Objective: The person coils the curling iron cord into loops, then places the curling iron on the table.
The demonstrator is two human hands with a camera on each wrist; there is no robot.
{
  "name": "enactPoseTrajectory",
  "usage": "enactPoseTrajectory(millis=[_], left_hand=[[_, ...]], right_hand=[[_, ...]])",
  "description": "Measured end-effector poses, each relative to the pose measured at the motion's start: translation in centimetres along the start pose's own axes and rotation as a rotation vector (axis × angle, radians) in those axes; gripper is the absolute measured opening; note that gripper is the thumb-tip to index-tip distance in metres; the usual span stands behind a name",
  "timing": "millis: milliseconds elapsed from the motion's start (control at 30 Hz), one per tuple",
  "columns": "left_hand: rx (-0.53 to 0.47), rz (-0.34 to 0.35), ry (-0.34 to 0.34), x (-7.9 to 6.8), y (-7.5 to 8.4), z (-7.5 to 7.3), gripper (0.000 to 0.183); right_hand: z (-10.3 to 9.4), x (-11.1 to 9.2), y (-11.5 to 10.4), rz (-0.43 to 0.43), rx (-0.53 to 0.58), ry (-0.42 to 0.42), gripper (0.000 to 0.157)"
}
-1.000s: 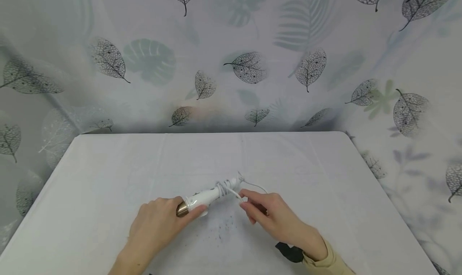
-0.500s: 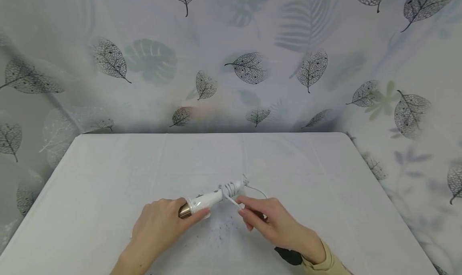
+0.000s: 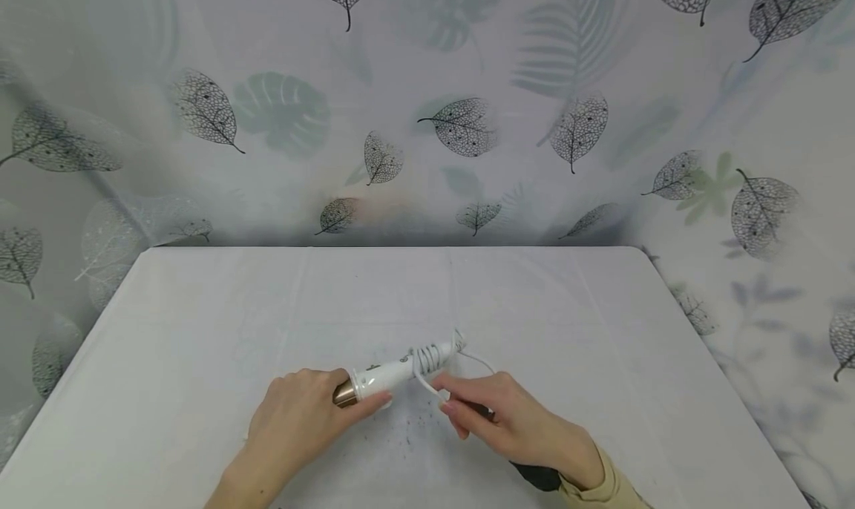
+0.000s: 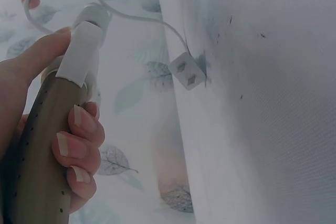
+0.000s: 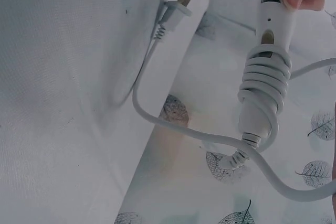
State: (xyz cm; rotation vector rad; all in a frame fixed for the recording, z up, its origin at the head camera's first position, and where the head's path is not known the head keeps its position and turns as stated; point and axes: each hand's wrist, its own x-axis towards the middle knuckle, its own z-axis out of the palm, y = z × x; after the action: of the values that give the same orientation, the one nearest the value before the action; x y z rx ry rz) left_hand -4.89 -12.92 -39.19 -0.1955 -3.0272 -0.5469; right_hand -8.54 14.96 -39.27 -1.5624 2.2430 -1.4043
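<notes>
A curling iron (image 3: 386,378) with a white handle and a bronze barrel (image 4: 39,145) is held above the table. My left hand (image 3: 297,412) grips the barrel, thumb along the white part and fingers curled round it. White power cord (image 5: 265,77) lies in several coils round the handle. With thumb and forefinger, my right hand (image 3: 510,420) pinches a loose stretch of this cord, just right of the coils. Beyond it the cord's free end carries a two-prong plug (image 5: 176,15), also visible near the table in the left wrist view.
The white-covered table (image 3: 267,301) has small dark marks (image 3: 410,424) below the hands. A leaf-print curtain (image 3: 401,86) surrounds its back and sides. A dark band (image 3: 536,476) sits at the right wrist by the sleeve.
The curling iron has shifted slightly to the right, its cord end a little lower. My right hand's fingertips, with the pinched cord, have moved slightly down and left.
</notes>
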Motion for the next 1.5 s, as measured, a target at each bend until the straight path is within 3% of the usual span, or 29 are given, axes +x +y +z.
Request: enactPoseTrajectory(millis=[267,367,500,600,967,1200,1500], left_hand=[[0.007,0.074,0.055,0.0,0.0,0.2,0.054],[-0.028,0.034,0.057,0.1,0.1,0.1,0.056],[-0.107,-0.086,0.045,0.1,0.3,-0.6,0.061],[-0.173,-0.139,0.043,0.1,0.3,-1.2,0.062],[-0.291,-0.160,0.068,0.1,0.3,-1.6,0.056],[-0.342,-0.155,0.088,0.0,0.4,-1.5,0.050],[-0.435,-0.119,0.066,-0.1,0.8,-1.0,0.045]], right_hand=[[0.1,-0.1,-0.2,-0.055,0.005,-0.030,0.034],[0.3,0.0,-0.4,-0.032,-0.003,-0.001,0.030],[0.4,0.2,-0.3,0.027,-0.019,0.108,0.024],[0.4,0.2,-0.1,0.045,-0.026,0.180,0.021],[-0.6,0.1,1.0,0.015,-0.152,0.276,0.020],[-0.9,0.0,1.2,0.009,-0.168,0.224,0.021],[-0.7,0.0,2.1,0.065,-0.347,0.209,0.010]])
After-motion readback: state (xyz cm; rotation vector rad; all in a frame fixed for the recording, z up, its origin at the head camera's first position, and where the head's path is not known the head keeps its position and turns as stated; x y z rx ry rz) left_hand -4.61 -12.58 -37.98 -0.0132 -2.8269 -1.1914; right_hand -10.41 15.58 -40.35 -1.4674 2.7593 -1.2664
